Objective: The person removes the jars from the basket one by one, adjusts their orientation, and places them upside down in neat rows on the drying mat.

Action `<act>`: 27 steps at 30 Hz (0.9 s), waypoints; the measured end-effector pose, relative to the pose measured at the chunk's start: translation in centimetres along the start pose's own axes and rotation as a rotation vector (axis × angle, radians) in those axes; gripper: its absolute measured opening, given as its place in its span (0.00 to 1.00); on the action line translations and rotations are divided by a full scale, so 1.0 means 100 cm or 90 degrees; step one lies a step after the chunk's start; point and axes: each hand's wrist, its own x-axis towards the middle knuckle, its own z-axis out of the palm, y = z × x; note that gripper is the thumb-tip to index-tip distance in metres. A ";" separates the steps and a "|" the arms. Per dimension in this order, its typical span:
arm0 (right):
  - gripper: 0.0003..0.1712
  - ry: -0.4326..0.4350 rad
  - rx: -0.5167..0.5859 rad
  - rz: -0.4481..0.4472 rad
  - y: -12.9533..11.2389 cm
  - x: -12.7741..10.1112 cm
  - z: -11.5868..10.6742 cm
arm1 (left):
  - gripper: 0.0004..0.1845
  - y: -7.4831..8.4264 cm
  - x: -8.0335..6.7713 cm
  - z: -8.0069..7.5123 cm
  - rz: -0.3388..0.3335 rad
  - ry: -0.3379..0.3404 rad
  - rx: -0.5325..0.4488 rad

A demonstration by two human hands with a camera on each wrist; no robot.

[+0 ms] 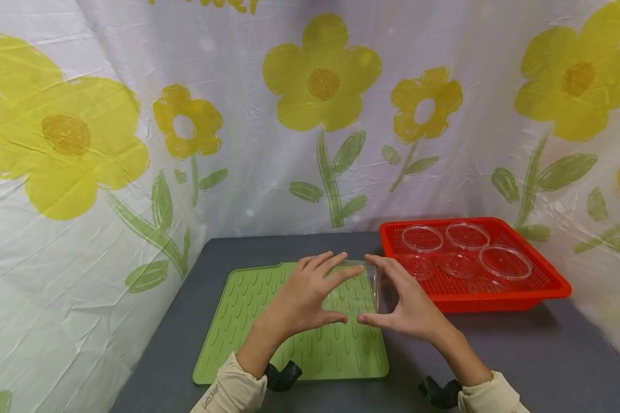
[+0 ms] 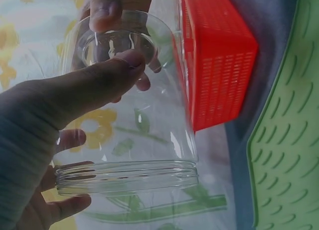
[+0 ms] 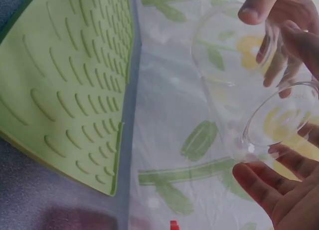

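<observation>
Between left hand (image 1: 310,291) and right hand (image 1: 407,298) | clear jar (image 2: 144,145), off green mat (image 1: 330,353) | both grip it, fingers spread

Two hands: one left hand (image 1: 310,293) and one right hand (image 1: 409,295). One clear jar (image 2: 149,115) between them. One red basket (image 1: 491,299), containing three clear containers (image 1: 498,272). One green mat (image 1: 320,350) on one grey surface (image 1: 341,396). Two pale sleeves (image 1: 235,389). Two black wrist devices (image 1: 283,376). One fabric backdrop (image 1: 248,120), with six yellow flowers (image 1: 324,83), one cropped at the far right.
</observation>
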 end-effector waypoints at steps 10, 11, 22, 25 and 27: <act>0.65 0.004 0.028 -0.021 -0.003 0.007 0.002 | 0.50 -0.006 -0.008 0.007 -0.010 0.070 -0.021; 0.66 0.004 0.030 -0.022 -0.003 0.007 0.003 | 0.50 -0.007 -0.010 0.008 -0.011 0.079 -0.023; 0.67 0.027 0.057 0.016 -0.003 0.009 0.008 | 0.51 -0.015 -0.026 0.015 -0.076 0.147 -0.098; 0.65 0.027 0.092 0.034 -0.002 0.011 0.010 | 0.52 -0.016 -0.028 0.019 -0.092 0.154 -0.140; 0.63 0.023 0.121 0.045 -0.001 0.013 0.010 | 0.53 -0.017 -0.029 0.023 -0.099 0.158 -0.169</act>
